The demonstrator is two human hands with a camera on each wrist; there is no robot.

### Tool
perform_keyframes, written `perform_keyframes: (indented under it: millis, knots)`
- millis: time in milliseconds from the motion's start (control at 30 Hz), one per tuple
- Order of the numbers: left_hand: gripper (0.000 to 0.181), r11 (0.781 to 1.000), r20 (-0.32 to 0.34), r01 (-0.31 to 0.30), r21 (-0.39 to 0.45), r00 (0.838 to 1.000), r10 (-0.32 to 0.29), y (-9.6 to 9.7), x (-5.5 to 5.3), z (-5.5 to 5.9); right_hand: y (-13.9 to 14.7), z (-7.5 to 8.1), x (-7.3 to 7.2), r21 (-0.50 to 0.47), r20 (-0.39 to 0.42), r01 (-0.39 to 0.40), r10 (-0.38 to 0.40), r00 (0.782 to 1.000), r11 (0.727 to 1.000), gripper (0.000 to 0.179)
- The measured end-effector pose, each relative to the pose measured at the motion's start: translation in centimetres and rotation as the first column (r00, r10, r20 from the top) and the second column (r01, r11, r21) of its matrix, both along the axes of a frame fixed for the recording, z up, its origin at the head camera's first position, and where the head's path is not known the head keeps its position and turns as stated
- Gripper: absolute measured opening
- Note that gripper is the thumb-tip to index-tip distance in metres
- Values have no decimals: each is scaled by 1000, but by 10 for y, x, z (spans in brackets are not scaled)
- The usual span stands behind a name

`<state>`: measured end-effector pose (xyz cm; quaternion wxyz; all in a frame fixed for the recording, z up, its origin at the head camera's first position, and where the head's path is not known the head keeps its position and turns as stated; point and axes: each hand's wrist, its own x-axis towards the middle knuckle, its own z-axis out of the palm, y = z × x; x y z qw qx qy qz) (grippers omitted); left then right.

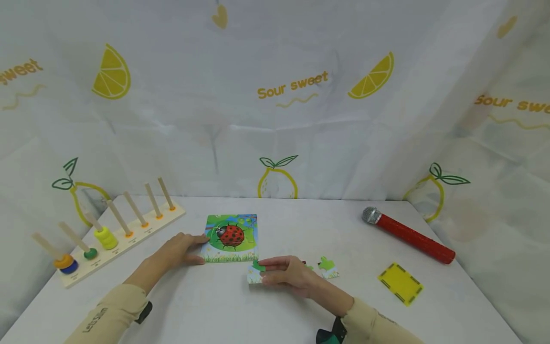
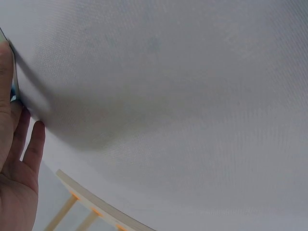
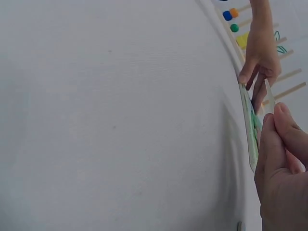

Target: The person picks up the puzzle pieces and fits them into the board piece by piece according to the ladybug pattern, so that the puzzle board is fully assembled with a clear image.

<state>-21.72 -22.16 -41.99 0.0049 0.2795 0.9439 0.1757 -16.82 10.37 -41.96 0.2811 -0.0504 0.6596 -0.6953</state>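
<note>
A square ladybug puzzle board (image 1: 231,239) lies flat in the middle of the table. My left hand (image 1: 181,249) rests against its left side, index finger and thumb touching the edge, the fingers fairly straight in the left wrist view. Between thumb and fingers, my right hand (image 1: 289,276) pinches a puzzle piece (image 1: 254,274) printed with green and pale grass, just off the board's lower right corner. The pinched piece (image 3: 269,94) appears edge-on in the right wrist view. Beyond the right hand lies another puzzle piece (image 1: 328,268), with a further one partly hidden behind the fingers.
On the left stands a wooden peg rack (image 1: 124,236) with upright pegs and a few coloured beads. A red microphone (image 1: 410,235) lies at the right, with a yellow rectangular plate (image 1: 401,284) nearer me. A white printed curtain (image 1: 275,124) hangs behind the table.
</note>
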Motion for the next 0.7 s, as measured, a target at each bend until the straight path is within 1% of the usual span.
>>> perform_keyframes:
  millis: [100,200,333,433,700]
  knots:
    - [58,1000,-10,5,0,1000,-5,-1,0,0,-6,3,-4,-8,-3,-5,5,1000,1000,42]
    - [58,1000,-9,5,0,1000,-5,-1,0,0,-13,5,-9,-9,-1,9,-9,1000,1000,41]
    - [58,1000,11,-5,5,1000,5,0,-1,0,-22,6,-16,-15,6,34,-34,999,999,40]
    - [59,1000,18,-9,2,1000,9,0,-2,-1,-28,4,-22,-20,7,33,-33,999,999,41]
    - [58,1000,6,-15,-8,1000,16,0,-1,-1,-42,-3,-37,-36,14,21,-21,1000,999,41]
